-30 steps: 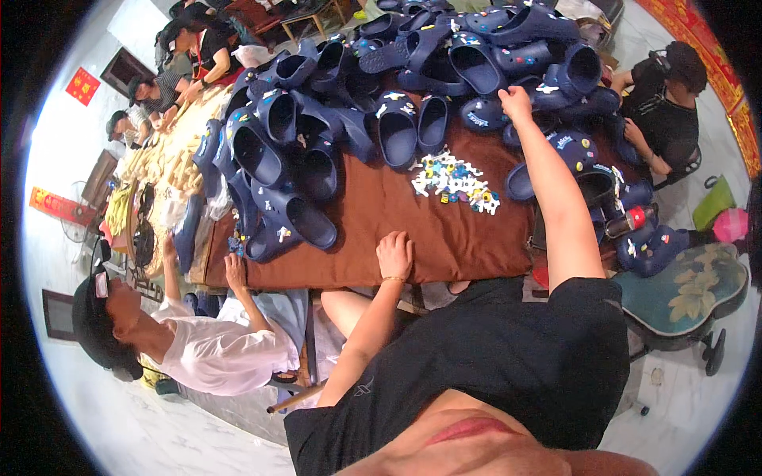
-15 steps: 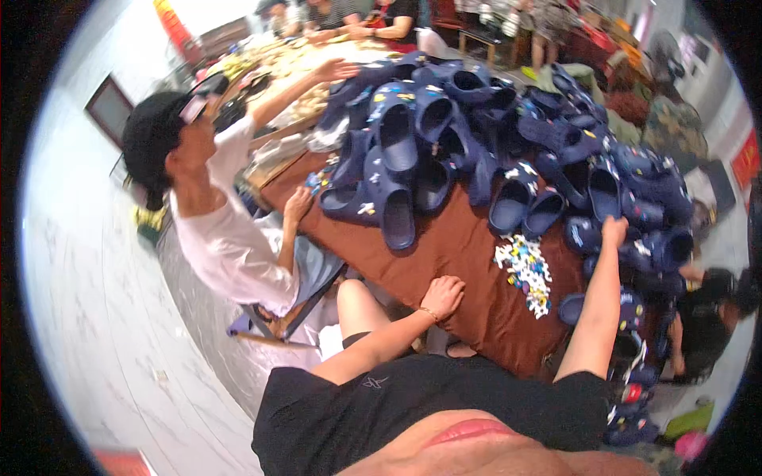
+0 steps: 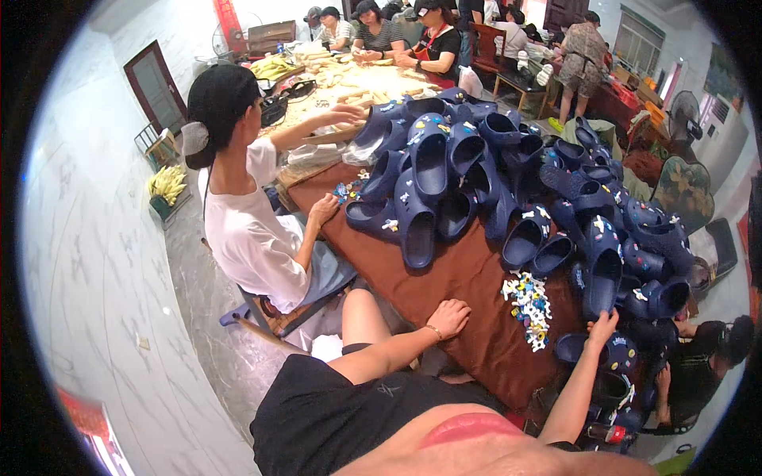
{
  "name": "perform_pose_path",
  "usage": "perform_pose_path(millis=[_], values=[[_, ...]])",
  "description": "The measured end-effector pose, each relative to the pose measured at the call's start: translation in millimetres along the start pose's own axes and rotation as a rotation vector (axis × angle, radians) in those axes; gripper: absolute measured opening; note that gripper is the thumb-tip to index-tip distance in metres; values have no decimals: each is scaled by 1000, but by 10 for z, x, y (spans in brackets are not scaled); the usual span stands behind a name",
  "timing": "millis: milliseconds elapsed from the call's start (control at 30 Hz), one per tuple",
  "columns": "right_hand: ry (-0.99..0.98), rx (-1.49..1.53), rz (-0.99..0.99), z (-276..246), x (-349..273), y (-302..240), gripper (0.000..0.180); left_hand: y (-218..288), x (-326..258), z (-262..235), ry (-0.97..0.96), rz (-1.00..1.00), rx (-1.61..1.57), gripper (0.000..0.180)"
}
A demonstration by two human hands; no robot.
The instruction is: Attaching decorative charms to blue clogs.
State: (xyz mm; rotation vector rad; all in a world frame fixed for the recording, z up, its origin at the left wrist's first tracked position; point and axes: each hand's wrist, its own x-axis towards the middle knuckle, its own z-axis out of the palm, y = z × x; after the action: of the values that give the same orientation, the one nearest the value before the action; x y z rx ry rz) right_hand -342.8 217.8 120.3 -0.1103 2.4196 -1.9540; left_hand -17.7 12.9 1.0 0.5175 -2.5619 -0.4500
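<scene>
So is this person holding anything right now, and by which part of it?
Yes: the right grip holds a navy clog by its heel end. The left grip holds nothing; it rests on the brown cloth.

Left grip rests palm-down; right grip seems pinched.

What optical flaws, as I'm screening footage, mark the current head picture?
Head view: corners black beyond the fisheye circle; head view: pale pieces toward the back look washed out; head view: the navy clog in the right hand looks fairly sharp.
</scene>
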Motion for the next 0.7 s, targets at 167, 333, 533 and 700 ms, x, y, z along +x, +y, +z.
perform_pose_path(millis=[167, 333, 533, 700], values=[[-200, 154, 27, -93, -739, 253, 45, -13, 15, -16, 10, -1, 29, 25], [-324, 203, 23, 39, -1380, 676, 49, -11, 32, 6, -17, -9, 28, 25], [-544, 164, 155, 268, -2052, 975, 42, -24, -20, 42, -26, -3, 63, 23], [-631, 105, 192, 295, -2192, 1116, 47, -13, -1, 28, -167, -22, 142, 21]])
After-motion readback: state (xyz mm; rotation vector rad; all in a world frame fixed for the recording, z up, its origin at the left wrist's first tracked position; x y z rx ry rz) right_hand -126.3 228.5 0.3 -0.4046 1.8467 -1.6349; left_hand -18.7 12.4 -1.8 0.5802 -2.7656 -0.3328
